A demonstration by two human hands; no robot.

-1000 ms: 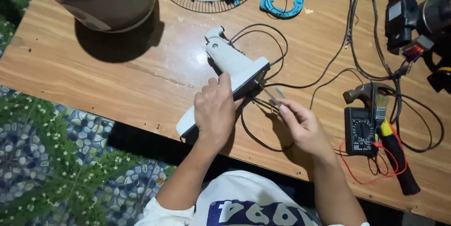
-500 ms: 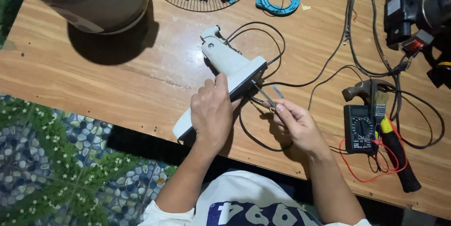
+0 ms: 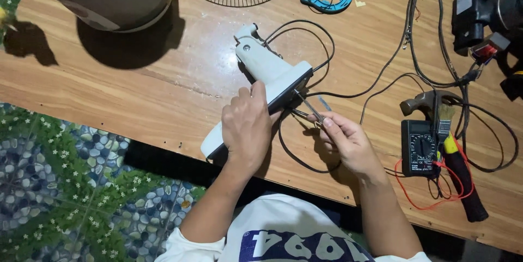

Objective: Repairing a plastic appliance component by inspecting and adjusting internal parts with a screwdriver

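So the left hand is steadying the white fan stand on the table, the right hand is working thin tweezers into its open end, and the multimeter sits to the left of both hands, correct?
Not quite. The head view shows the multimeter to the right of both hands, beside the hammer. The rest holds: the left hand steadies the white fan stand on the table, and the right hand works thin tweezers into its open end.

Bare forearms, white tee, that's pretty much the whole look

The person is wearing a white short-sleeved t-shirt (image 3: 283, 229), and it's showing up at about 6 o'clock in the frame, with a dark blue block across the chest carrying big white print. The sleeves are ending way up near the shoulders, so both arms are running bare all the way down to the left hand (image 3: 248, 128) and right hand (image 3: 346, 139). No gloves, rings, watch or bands are showing on either hand or wrist, and the fingernails are looking short and plain.
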